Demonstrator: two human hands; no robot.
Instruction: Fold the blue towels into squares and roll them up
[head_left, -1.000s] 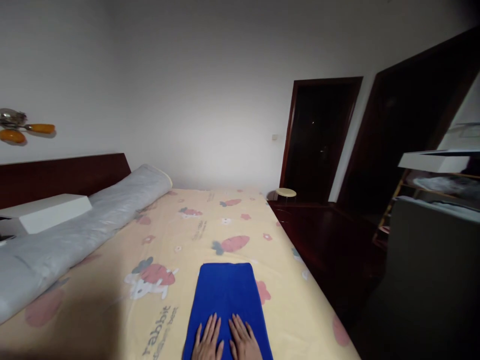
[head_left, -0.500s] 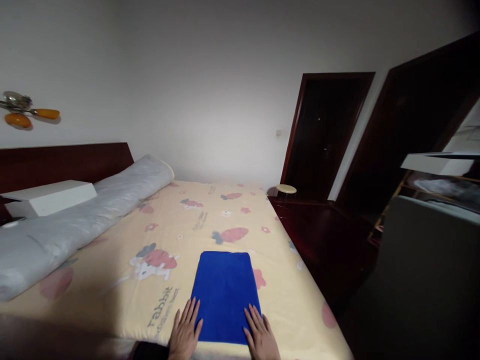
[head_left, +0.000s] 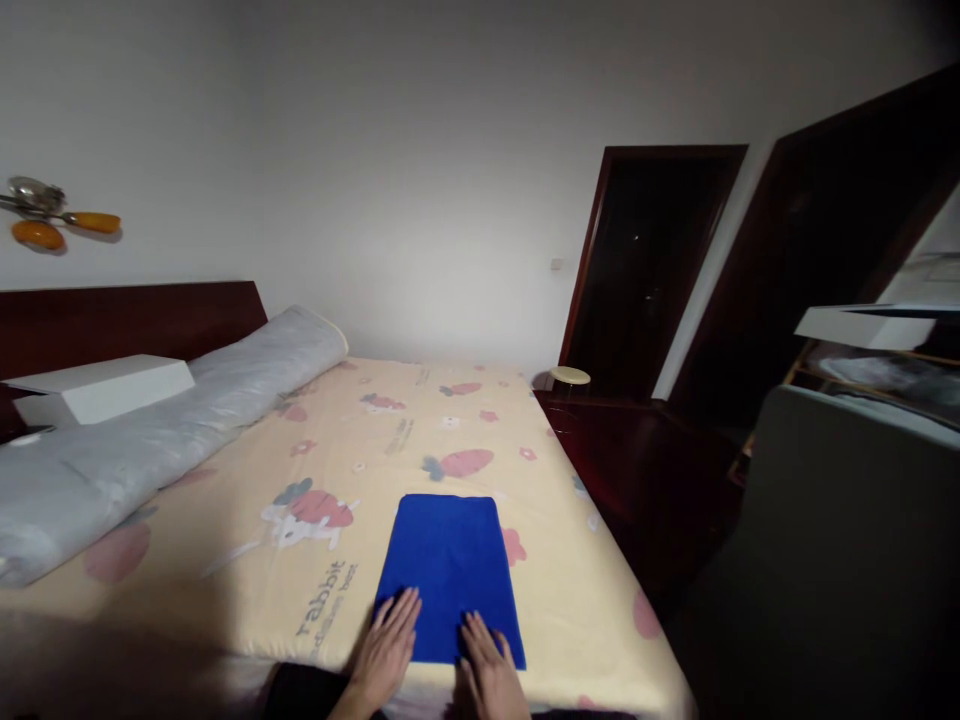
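Yellow sheet [head_left: 592, 610], printed in pink and white, spreads from the near edge to the pale far wall [head_left: 412, 200]. Along its left side lies a long grey roll [head_left: 247, 375] with a white box [head_left: 112, 388] on top, in front of a dark red headboard [head_left: 150, 312]; above hangs a lamp [head_left: 45, 212] with orange parts. Far right are a dark door [head_left: 652, 260] and a round stool [head_left: 570, 375], and nearer on the right stands a dark grey panel [head_left: 847, 560]. One blue cloth [head_left: 450, 550] lies flat on the sheet, near the middle of its near edge. Left hand [head_left: 388, 640] rests over the cloth's near left corner, fingers straight and close together; right hand [head_left: 491, 665] touches the near part, right of middle, fingers stretched and slightly apart; whether either thumb is tucked under the cloth, I cannot tell
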